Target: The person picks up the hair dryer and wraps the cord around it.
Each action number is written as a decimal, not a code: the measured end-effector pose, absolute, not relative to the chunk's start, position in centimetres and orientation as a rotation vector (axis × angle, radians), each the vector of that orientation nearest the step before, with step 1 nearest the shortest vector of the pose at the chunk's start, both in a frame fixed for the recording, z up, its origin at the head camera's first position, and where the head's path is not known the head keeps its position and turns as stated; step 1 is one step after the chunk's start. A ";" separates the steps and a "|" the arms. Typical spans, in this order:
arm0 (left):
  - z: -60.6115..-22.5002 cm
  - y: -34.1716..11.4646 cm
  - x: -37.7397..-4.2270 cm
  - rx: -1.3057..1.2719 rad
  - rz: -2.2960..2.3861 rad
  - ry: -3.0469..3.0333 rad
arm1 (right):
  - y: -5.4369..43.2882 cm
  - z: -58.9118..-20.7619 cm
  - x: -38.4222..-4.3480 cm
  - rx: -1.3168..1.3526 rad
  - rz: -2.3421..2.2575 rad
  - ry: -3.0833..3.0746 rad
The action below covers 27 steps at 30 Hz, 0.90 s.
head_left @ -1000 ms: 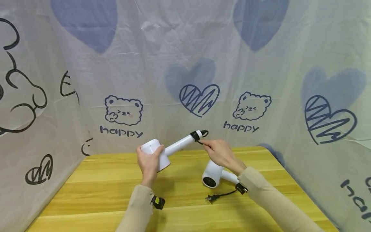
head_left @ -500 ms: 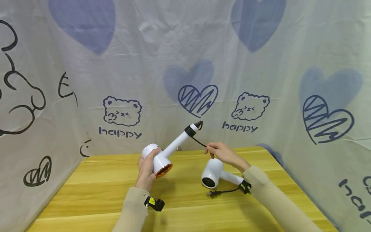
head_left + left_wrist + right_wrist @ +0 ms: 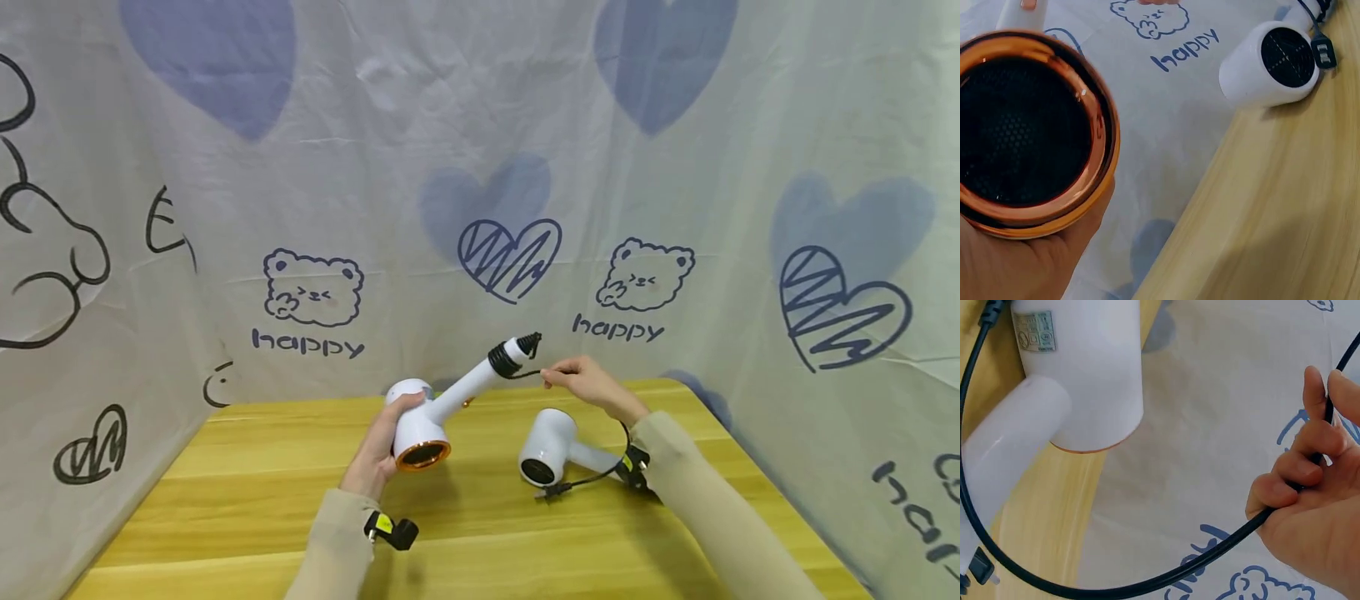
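My left hand (image 3: pixel 382 442) grips the barrel of a white hair dryer (image 3: pixel 468 392), held above the table with its copper-ringed end (image 3: pixel 1107 144) facing the left wrist camera. Black cord (image 3: pixel 504 360) is wound in several turns near the tip of its handle. A stretch of cord runs from the coil to my right hand (image 3: pixel 592 387), whose fingers curl round it. In the right wrist view the cord (image 3: pixel 1104 592) loops down from that hand (image 3: pixel 1310 506) and up to the left. Its plug (image 3: pixel 1324 53) hangs before a second white hair dryer (image 3: pixel 551 442).
The second dryer lies on the yellow wood-grain table (image 3: pixel 247 500), below my right hand, its handle partly behind the right wrist camera (image 3: pixel 633 467). A printed curtain (image 3: pixel 450 108) stands behind the table and along both sides.
My left hand has turned the dryer so its copper ring faces forward. The right hand, holding the cord, has moved slightly right, away from the handle, and the stretch between them is longer.
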<state>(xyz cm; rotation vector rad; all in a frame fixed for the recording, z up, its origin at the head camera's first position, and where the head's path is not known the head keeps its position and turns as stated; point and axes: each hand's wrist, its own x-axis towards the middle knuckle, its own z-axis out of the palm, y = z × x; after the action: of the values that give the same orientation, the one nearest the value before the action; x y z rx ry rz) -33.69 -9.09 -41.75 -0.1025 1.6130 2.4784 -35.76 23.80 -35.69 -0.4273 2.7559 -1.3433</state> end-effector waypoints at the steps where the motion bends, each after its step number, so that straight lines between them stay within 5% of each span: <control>1: -41.8 -9.1 -33.7 -0.088 2.461 1.635 | 23.8 -35.6 -35.9 -0.411 -1.355 2.779; 27: -43.1 -6.6 -32.1 0.069 2.207 2.565 | 21.4 -34.1 -34.6 -0.390 -1.235 3.165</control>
<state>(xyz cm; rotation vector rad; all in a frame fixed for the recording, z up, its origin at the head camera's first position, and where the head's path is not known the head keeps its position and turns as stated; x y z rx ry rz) -32.11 -6.64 -43.07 0.0692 2.5651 2.2074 -34.56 21.40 -34.08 -0.3903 3.1654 -1.2348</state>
